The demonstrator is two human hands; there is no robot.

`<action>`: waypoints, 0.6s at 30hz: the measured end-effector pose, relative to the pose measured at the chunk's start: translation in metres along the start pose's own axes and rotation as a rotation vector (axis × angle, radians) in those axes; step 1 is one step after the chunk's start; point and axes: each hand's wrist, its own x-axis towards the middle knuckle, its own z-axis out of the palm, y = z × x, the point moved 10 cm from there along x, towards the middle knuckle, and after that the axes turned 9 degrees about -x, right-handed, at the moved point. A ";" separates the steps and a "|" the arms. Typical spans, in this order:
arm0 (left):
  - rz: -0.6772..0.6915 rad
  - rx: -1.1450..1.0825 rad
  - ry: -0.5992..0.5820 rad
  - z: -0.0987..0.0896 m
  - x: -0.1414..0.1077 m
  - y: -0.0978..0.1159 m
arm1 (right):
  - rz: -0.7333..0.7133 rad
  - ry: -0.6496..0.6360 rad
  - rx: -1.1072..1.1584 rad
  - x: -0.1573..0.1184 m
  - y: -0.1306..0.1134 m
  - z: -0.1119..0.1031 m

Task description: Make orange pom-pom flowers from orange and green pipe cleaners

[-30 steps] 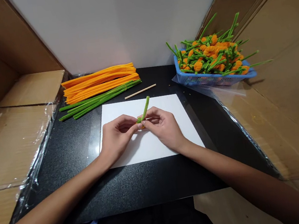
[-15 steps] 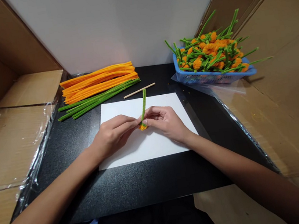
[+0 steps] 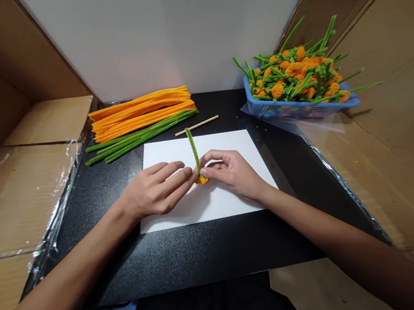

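Note:
Over the white sheet of paper (image 3: 177,218), a small pipe-cleaner flower (image 3: 203,179) is pinched between both hands. Its orange head points down, and its green stem stands up, leaning slightly left at the top. My left hand (image 3: 160,190) closes on the flower from the left with its fingertips, the thumb mostly hidden behind the other fingers. From the right, my right hand (image 3: 235,174) grips the base of the green stem between thumb and forefinger, its other fingers curled. The fingers cover part of the orange head.
Bundles of orange pipe cleaners (image 3: 143,113) and green pipe cleaners (image 3: 139,139) lie at the back left of the black table (image 3: 205,252). A thin wooden stick (image 3: 202,123) rests behind the paper. At the back right, a blue basket (image 3: 300,107) overflows with orange-and-green pipe-cleaner pieces.
The green stem has tipped from leaning right to leaning left. My left hand's fingers have spread a little and shifted. The whole view has moved slightly.

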 end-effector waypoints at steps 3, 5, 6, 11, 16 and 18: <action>0.042 0.098 0.049 -0.003 0.000 0.005 | -0.024 0.039 -0.006 0.000 -0.003 -0.001; 0.092 0.212 0.060 -0.004 0.002 0.013 | -0.064 0.087 -0.001 0.000 -0.006 -0.003; 0.104 0.260 0.058 -0.003 0.004 0.016 | -0.093 0.115 -0.002 -0.001 -0.009 -0.004; 0.018 0.345 0.173 -0.008 0.012 0.024 | -0.258 0.239 -0.093 -0.009 -0.026 -0.007; -0.027 0.240 0.320 -0.013 0.007 0.023 | -0.337 0.317 -0.202 -0.017 -0.036 -0.011; -0.038 0.169 0.298 -0.012 0.006 0.018 | -0.327 0.311 -0.190 -0.016 -0.035 -0.012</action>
